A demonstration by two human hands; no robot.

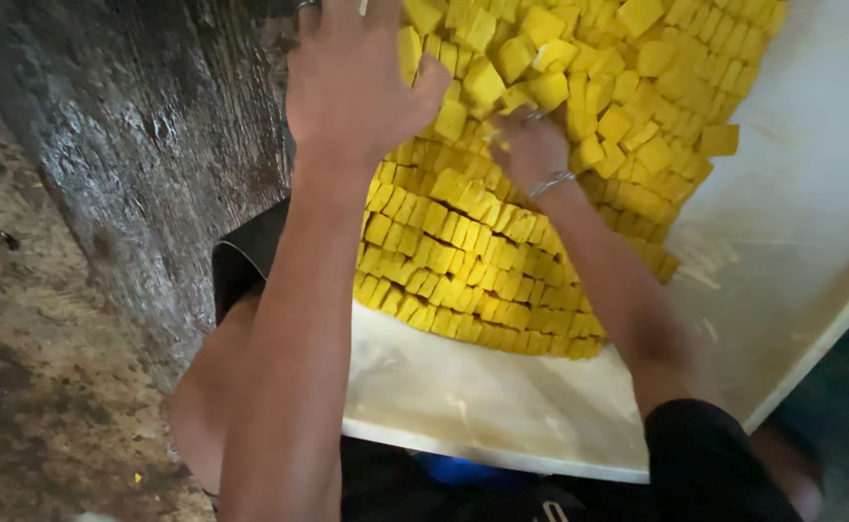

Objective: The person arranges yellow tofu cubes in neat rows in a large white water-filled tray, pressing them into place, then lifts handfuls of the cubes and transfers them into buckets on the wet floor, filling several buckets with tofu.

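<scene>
Head cam: your left hand [352, 82] lies spread flat, fingers wide, on the small yellow cut cubes [483, 261]; your right hand [531, 145], curled, digs into them. Both touch the pile, heaped straight ahead on the white flat board [502, 406].

Food workshop, yellow cubes [483, 232] on white board [502, 406], wet floor [47, 319]

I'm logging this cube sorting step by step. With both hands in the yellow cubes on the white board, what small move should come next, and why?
Probably draw the right hand back, raking loose yellow cubes toward the tidy rows. The far cubes lie jumbled, the left hand rests flat at the pile's edge, and the white board is bare nearer the person.
</scene>
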